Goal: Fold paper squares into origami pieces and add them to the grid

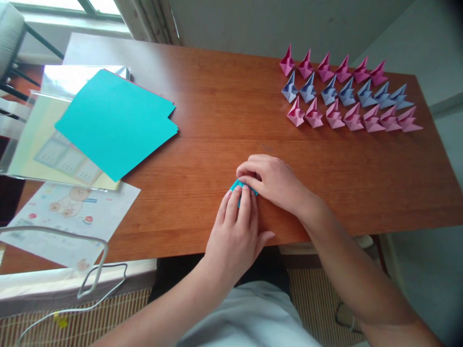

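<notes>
A small folded teal paper [237, 185] lies on the wooden table [224, 111] near its front edge, mostly covered by my hands. My left hand [237, 231] presses on it from the near side with its fingers held together and flat. Curled over the paper from the right, my right hand [271, 180] pinches its far edge with the fingertips. Only a small teal corner shows between the two hands.
A stack of teal sheets [115, 120] rests at the left on a clear plastic folder [54, 144], with a printed bear sheet [68, 217] below. Three rows of folded pink and blue paper figures [347, 94] stand at the far right. A white cable [94, 284] hangs off the left front.
</notes>
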A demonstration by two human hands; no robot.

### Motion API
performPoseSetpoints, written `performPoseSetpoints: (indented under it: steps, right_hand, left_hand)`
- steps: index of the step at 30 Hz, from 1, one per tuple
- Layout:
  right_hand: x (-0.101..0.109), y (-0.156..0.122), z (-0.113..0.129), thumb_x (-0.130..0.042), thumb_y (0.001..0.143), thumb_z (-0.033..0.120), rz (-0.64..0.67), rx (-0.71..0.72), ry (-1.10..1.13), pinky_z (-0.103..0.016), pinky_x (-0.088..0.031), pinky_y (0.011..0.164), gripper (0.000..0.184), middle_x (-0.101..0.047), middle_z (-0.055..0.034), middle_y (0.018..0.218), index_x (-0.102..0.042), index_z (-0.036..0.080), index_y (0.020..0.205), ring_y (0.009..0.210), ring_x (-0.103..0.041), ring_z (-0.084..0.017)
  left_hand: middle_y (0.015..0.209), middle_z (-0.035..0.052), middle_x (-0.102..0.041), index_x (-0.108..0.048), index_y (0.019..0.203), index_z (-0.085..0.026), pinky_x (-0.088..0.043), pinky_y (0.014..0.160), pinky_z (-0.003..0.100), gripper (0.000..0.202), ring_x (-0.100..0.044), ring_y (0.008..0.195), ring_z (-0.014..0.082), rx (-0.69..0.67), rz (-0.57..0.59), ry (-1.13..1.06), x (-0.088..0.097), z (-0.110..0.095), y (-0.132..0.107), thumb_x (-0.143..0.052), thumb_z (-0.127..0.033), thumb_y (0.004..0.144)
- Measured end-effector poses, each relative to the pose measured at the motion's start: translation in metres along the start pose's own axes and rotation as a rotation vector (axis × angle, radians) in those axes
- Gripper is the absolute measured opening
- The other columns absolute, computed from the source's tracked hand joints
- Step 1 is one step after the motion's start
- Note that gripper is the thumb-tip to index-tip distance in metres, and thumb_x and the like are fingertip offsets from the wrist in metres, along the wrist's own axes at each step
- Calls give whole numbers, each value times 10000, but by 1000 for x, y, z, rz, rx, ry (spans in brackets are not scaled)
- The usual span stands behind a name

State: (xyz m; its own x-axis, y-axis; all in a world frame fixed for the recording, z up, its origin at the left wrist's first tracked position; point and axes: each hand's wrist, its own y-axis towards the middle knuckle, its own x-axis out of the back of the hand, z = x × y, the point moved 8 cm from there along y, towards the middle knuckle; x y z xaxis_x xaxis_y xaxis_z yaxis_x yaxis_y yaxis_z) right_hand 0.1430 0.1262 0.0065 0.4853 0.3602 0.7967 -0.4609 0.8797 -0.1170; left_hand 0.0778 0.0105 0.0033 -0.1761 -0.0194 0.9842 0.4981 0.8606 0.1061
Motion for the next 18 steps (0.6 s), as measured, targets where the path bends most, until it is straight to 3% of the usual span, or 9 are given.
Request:
performPoseSetpoints:
  steps: [6,9,14,18]
  right_hand:
    - [-3,-5,-1,-657,940,171,-58,43,2,-297,-447,814,110,-696,3,871,-721,224,868,870,-613,-165]
    - [-2,-14,1,-630,965,187,-149,86,-6,-316,-471,847,112,-710,-15,909,-720,219,907,901,-615,-182]
    - [4,-52,0,-575,999,170,-446,117,-12,-351,-516,869,145,-716,-63,933,-720,179,1001,898,-625,-200]
    - [-6,-83,6,-561,985,105,-491,119,-140,-369,-532,878,228,-713,-98,1025,-725,155,1134,945,-607,-220]
  left_hand:
    - [1521,288,-490,-492,1465,22,-388,1200,550,853,-445,1426,447,24,30,-22,3,-2,3,-564,-637,928]
    - [1521,264,-498,-534,1441,-14,-377,1205,547,800,-447,1424,440,41,31,-47,1,-1,3,-563,-628,929]
    - [1553,253,-475,-472,1484,15,-342,1228,530,846,-407,1458,427,33,10,-60,-3,1,0,-495,-645,955]
    - [1554,244,-485,-428,1505,48,-328,1238,489,821,-433,1450,382,-8,3,-35,-3,3,-2,-418,-601,1002]
